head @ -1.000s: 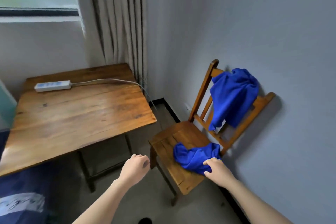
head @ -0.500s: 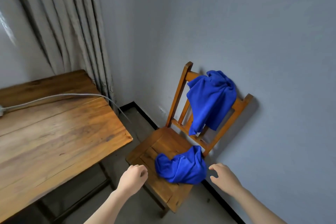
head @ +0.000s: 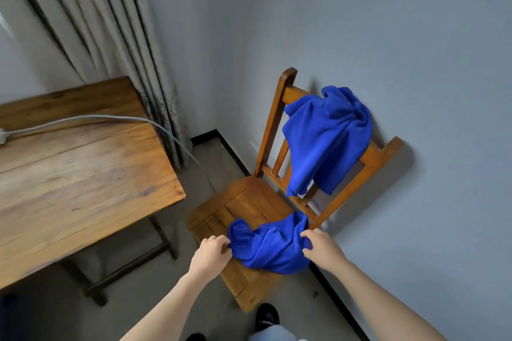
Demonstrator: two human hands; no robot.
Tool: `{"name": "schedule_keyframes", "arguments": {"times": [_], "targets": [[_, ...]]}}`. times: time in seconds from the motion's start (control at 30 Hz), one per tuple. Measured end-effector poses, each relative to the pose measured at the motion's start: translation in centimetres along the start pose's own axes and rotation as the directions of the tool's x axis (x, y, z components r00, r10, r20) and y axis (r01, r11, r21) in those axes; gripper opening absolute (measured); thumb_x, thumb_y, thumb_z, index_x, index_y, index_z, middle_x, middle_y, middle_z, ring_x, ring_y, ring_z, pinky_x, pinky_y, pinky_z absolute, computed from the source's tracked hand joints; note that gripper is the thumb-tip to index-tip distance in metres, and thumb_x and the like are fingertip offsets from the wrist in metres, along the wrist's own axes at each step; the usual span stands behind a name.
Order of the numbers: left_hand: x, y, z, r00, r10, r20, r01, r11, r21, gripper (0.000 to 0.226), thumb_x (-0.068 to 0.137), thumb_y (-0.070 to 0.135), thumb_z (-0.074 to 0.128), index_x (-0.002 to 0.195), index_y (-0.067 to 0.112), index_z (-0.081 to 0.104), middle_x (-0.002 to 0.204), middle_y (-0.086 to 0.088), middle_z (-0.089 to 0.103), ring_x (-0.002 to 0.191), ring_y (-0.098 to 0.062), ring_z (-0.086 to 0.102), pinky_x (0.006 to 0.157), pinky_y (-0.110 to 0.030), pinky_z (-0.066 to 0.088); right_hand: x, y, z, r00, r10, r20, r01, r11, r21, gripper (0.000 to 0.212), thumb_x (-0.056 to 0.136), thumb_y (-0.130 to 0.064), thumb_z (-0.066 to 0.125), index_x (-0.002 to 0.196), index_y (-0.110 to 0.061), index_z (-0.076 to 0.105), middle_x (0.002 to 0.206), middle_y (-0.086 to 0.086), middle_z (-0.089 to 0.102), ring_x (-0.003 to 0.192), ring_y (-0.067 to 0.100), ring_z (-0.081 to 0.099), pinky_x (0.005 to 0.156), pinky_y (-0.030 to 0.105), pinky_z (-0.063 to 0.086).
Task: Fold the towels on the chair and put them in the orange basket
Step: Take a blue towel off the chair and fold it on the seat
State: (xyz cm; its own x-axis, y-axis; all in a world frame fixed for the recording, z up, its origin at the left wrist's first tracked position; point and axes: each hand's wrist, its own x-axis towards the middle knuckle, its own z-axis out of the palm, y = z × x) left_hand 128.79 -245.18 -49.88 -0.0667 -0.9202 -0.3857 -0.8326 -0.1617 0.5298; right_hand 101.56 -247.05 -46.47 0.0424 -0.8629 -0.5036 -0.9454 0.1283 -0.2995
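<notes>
Both hands have closed in on the seat towel [head: 270, 245] since half a second ago. Then the left was a loose fist short of the chair and the right hovered open beside the cloth. Now each is at one end of it. View has tipped down too.

Step in hand, my read: pick up the seat towel and spread it for the first fold. To do it well:
- work the fingers to true corners, not bunched middle
- lift clear of the chair [head: 246, 203] seat, then draw the hands apart so the cloth hangs flat
- keep it off the chair's back slats and off the hanging towel [head: 327, 141]

Left hand [head: 212, 253] is at the seat's front-left, fingers curled, fingertips and thumb on the towel's left end. It looks like a pinch, but the knuckles hide the contact, so not fully sure. Right hand [head: 322, 248] is at the seat's right side just below the back post. Its fingers are curled down into the towel's right end and grip a bunch of cloth. Both forearms rise from the bottom of the view, angled in toward the seat, backs of hands up.

Seat towel is a crumpled heap on the front-right of the seat. Hanging towel is draped over the chair's top rail, untouched. Orange basket is not in view. Table [head: 83, 180] stands left of the chair, and a grey cable [head: 116, 119] trails off it toward the chair.
</notes>
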Motion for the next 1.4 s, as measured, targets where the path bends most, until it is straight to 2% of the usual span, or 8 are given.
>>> {"name": "schedule_keyframes", "arguments": {"times": [0.37, 0.77, 0.93, 1.07, 1.17, 1.27, 1.33, 1.4], "targets": [[-1.0, 2.2, 8.3, 0.944, -0.306, 0.125, 0.311, 0.950, -0.025, 0.038, 0.090, 0.026, 0.051, 0.128, 0.023, 0.050, 0.133, 0.001, 0.047, 0.122, -0.019, 0.043, 0.095, -0.026, 0.039, 5.1, 6.4, 4.7, 0.959, -0.015, 0.282, 0.027, 0.999, -0.036, 0.051, 0.091, -0.022, 0.050, 0.139, -0.022, 0.034, 0.134, 0.004, 0.043, 0.126, 0.021, 0.039, 0.090, 0.030, 0.041], [5.6, 2.2, 12.1, 0.872, -0.404, 0.278, 0.405, 0.913, 0.056, 0.034, 0.090, 0.028, 0.045, 0.122, 0.018, 0.050, 0.110, 0.003, 0.049, 0.120, -0.022, 0.042, 0.093, -0.028, 0.040, 10.8, 6.1, 8.6, 0.951, -0.028, 0.308, 0.029, 1.000, 0.000, 0.053, 0.091, -0.023, 0.051, 0.140, -0.024, 0.031, 0.139, 0.001, 0.037, 0.128, 0.020, 0.035, 0.092, 0.032, 0.043], [10.3, 1.1, 16.0, 0.917, -0.362, 0.166, 0.334, 0.926, 0.175, 0.059, 0.090, 0.041, 0.048, 0.143, 0.023, 0.027, 0.154, -0.001, 0.018, 0.142, -0.022, 0.013, 0.107, -0.030, 0.028, 16.0, 5.7, 12.3, 0.965, -0.019, 0.260, 0.048, 0.993, -0.107, 0.064, 0.092, -0.024, 0.052, 0.147, -0.028, 0.019, 0.155, 0.007, 0.015, 0.138, 0.025, 0.025, 0.103, 0.033, 0.035], [14.1, -0.3, 18.8, 0.902, -0.320, 0.291, 0.278, 0.944, 0.176, 0.084, 0.085, 0.048, 0.055, 0.149, 0.025, 0.005, 0.158, 0.000, 0.000, 0.145, -0.021, -0.001, 0.114, -0.035, 0.016, 19.3, 5.1, 15.9, 0.973, -0.192, 0.127, 0.214, 0.957, -0.197, 0.085, 0.066, -0.022, 0.078, 0.141, -0.027, 0.038, 0.154, 0.011, 0.020, 0.123, 0.033, 0.048, 0.089, 0.040, 0.048], [16.2, -1.0, 20.5, 0.850, -0.319, 0.418, 0.293, 0.948, 0.128, 0.075, 0.084, 0.044, 0.059, 0.146, 0.026, 0.021, 0.157, 0.001, 0.009, 0.144, -0.022, 0.003, 0.113, -0.041, 0.016, 19.9, 5.3, 18.2, 0.962, -0.137, 0.234, 0.196, 0.949, -0.248, 0.068, 0.087, -0.012, 0.052, 0.145, -0.032, 0.022, 0.156, 0.001, 0.012, 0.129, 0.028, 0.035, 0.099, 0.040, 0.037], [16.5, -1.1, 21.1, 0.888, -0.311, 0.338, 0.289, 0.950, 0.117, 0.036, 0.088, 0.033, 0.054, 0.121, 0.021, 0.049, 0.143, 0.001, 0.036, 0.137, -0.022, 0.022, 0.105, -0.039, 0.025, 19.5, 4.9, 18.2, 0.982, -0.139, 0.131, 0.165, 0.961, -0.222, 0.044, 0.069, -0.009, 0.072, 0.110, -0.020, 0.063, 0.114, 0.007, 0.059, 0.093, 0.029, 0.061, 0.075, 0.033, 0.049], [16.1, -1.3, 20.2, 0.905, -0.291, 0.311, 0.284, 0.956, 0.069, 0.028, 0.089, 0.031, 0.052, 0.115, 0.020, 0.051, 0.127, 0.003, 0.051, 0.126, -0.019, 0.036, 0.100, -0.035, 0.027, 18.6, 4.5, 17.3, 0.975, -0.194, 0.106, 0.214, 0.950, -0.226, 0.044, 0.033, -0.012, 0.088, 0.072, -0.021, 0.070, 0.073, 0.002, 0.062, 0.055, 0.022, 0.062, 0.045, 0.023, 0.046], [15.6, -1.4, 18.1, 0.929, -0.234, 0.287, 0.229, 0.972, 0.049, 0.026, 0.089, 0.030, 0.051, 0.114, 0.021, 0.051, 0.117, 0.004, 0.058, 0.116, -0.017, 0.045, 0.097, -0.033, 0.027, 17.6, 3.7, 15.9, 0.977, -0.204, 0.068, 0.214, 0.956, -0.199, 0.046, 0.023, -0.015, 0.089, 0.063, -0.022, 0.068, 0.063, -0.002, 0.058, 0.046, 0.018, 0.058, 0.037, 0.020, 0.039]]}}
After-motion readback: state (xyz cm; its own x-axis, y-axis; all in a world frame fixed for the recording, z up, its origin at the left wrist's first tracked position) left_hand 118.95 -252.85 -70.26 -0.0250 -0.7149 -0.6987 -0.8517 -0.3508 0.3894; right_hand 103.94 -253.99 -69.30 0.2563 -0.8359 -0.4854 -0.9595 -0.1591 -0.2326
